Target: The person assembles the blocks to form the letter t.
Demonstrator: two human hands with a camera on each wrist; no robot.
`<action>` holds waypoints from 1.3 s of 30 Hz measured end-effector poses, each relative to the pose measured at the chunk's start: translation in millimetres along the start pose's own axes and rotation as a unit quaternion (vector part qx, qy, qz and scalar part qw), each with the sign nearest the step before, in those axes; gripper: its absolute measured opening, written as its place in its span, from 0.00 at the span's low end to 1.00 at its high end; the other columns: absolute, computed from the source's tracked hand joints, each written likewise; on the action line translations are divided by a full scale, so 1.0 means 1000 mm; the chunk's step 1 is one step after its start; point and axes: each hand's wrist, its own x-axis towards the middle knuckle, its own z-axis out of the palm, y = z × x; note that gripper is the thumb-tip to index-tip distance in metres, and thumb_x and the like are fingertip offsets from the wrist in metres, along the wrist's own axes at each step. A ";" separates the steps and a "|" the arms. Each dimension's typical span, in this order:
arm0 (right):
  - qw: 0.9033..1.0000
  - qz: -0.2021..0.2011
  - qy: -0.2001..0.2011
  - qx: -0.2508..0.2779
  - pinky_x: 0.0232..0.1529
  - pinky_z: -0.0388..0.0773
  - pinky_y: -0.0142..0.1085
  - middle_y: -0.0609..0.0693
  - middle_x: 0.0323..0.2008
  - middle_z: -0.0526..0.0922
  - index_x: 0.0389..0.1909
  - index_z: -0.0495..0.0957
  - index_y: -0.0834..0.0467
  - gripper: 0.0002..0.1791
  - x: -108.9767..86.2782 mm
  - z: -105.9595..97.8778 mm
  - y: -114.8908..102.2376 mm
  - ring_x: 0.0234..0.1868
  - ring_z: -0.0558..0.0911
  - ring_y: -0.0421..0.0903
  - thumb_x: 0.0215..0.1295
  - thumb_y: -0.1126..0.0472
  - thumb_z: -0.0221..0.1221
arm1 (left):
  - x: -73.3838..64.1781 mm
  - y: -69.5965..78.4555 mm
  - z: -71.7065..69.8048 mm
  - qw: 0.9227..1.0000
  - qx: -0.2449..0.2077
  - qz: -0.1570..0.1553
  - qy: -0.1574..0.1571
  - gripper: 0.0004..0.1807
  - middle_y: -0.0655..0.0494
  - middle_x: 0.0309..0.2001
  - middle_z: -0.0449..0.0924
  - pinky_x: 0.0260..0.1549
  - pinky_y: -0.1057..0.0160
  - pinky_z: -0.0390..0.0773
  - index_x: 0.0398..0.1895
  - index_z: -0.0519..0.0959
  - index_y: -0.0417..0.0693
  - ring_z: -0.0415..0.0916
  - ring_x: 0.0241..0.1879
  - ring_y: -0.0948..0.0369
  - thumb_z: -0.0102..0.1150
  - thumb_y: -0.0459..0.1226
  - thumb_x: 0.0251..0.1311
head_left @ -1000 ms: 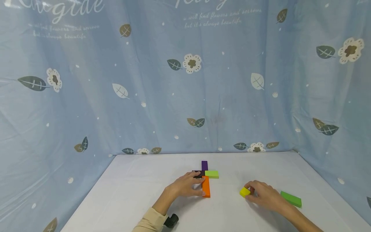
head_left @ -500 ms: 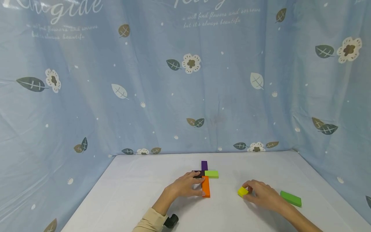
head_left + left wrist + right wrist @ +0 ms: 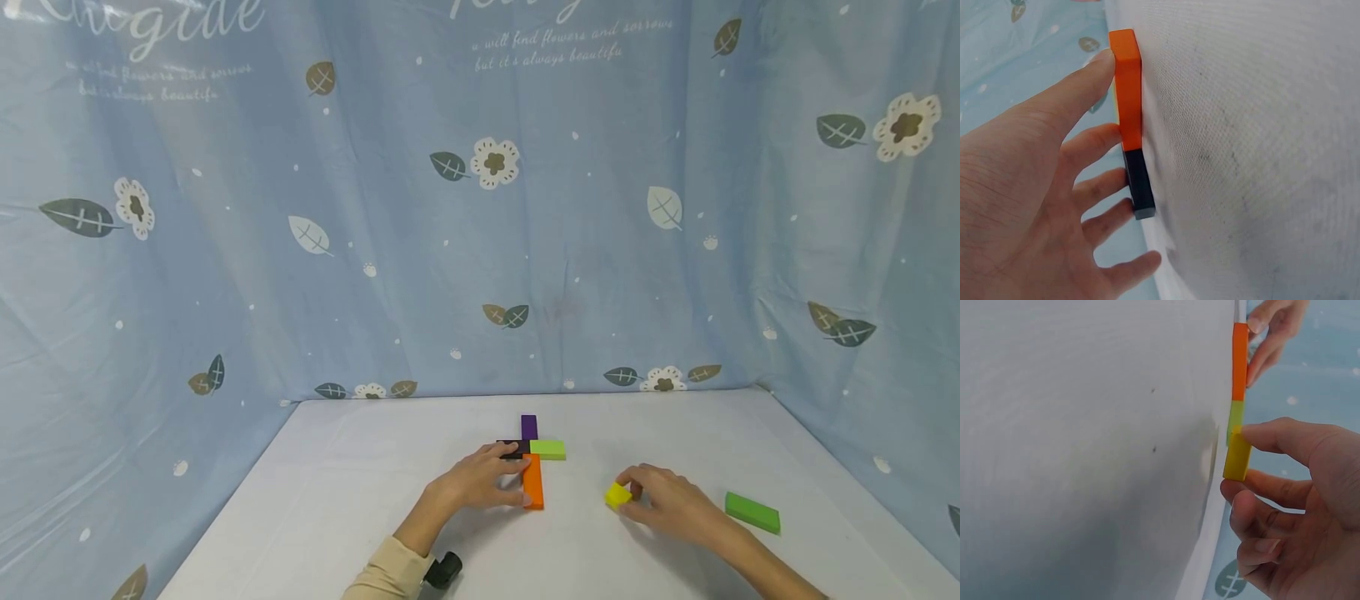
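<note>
My right hand [image 3: 667, 502] pinches the yellow block [image 3: 617, 495]; my left hand [image 3: 480, 481], fingers straight, touches the orange block [image 3: 533, 483] and dark block [image 3: 514, 449].

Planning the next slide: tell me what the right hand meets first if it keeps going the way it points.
Probably the orange block: the right hand, pinching the yellow block, points left across the table toward it. Depth is uncertain.

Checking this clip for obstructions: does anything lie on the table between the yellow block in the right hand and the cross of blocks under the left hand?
Nothing visible does. The right hand pinches the yellow block, and only bare table separates it from the orange block that the left hand touches. The green block lies on the far side.
</note>
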 end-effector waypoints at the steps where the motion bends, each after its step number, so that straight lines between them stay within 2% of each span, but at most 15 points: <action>1: 1.000 0.003 0.000 0.000 0.24 0.65 0.29 0.41 0.31 0.79 0.46 0.82 0.56 0.20 0.001 0.000 -0.002 0.23 0.67 0.33 0.55 0.52 0.69 | 0.000 0.000 0.000 1.000 0.001 -0.001 -0.001 0.36 0.56 0.76 0.59 0.69 0.45 0.65 0.69 0.69 0.63 0.57 0.74 0.51 0.61 0.60 0.58; 4: 1.000 0.006 -0.001 0.000 0.23 0.65 0.29 0.40 0.31 0.79 0.46 0.82 0.55 0.19 0.004 0.002 -0.005 0.23 0.67 0.34 0.55 0.52 0.69 | 0.001 -0.001 0.000 1.000 0.005 -0.001 -0.001 0.36 0.57 0.76 0.59 0.68 0.46 0.65 0.70 0.69 0.64 0.57 0.74 0.51 0.61 0.61 0.58; 11: 1.000 -0.015 -0.003 0.008 0.21 0.66 0.28 0.42 0.31 0.79 0.46 0.82 0.56 0.19 0.007 0.005 -0.013 0.22 0.67 0.34 0.55 0.54 0.69 | 0.003 -0.002 0.001 1.000 0.009 0.003 0.000 0.36 0.57 0.75 0.59 0.68 0.46 0.65 0.70 0.69 0.64 0.57 0.74 0.51 0.60 0.61 0.58; 21: 1.000 -0.007 -0.019 0.005 0.23 0.67 0.28 0.41 0.31 0.78 0.46 0.82 0.55 0.19 0.011 0.011 -0.027 0.24 0.68 0.36 0.55 0.54 0.70 | 0.002 0.000 0.001 1.000 -0.003 0.000 0.002 0.35 0.56 0.75 0.60 0.68 0.45 0.66 0.69 0.70 0.63 0.58 0.73 0.51 0.62 0.60 0.58; 26: 1.000 -0.014 -0.026 0.007 0.23 0.67 0.28 0.42 0.31 0.78 0.46 0.81 0.55 0.18 0.011 0.014 -0.031 0.23 0.68 0.36 0.55 0.54 0.69 | 0.001 0.001 0.002 1.000 -0.006 -0.007 0.000 0.35 0.57 0.75 0.60 0.68 0.45 0.66 0.69 0.70 0.65 0.58 0.73 0.52 0.62 0.60 0.57; 33: 0.999 -0.032 -0.028 0.010 0.24 0.67 0.29 0.43 0.32 0.79 0.47 0.81 0.55 0.18 0.012 0.018 -0.034 0.24 0.68 0.35 0.56 0.53 0.69 | -0.001 0.001 0.000 1.000 -0.005 0.001 0.007 0.35 0.55 0.74 0.61 0.67 0.46 0.67 0.68 0.71 0.63 0.60 0.72 0.52 0.62 0.60 0.58; 39: 0.999 -0.029 -0.029 0.010 0.24 0.67 0.28 0.42 0.32 0.79 0.47 0.82 0.55 0.19 0.014 0.022 -0.038 0.24 0.68 0.36 0.56 0.52 0.69 | -0.001 0.001 0.001 1.000 -0.002 0.001 0.009 0.36 0.56 0.74 0.61 0.67 0.46 0.68 0.68 0.71 0.64 0.60 0.72 0.52 0.62 0.61 0.57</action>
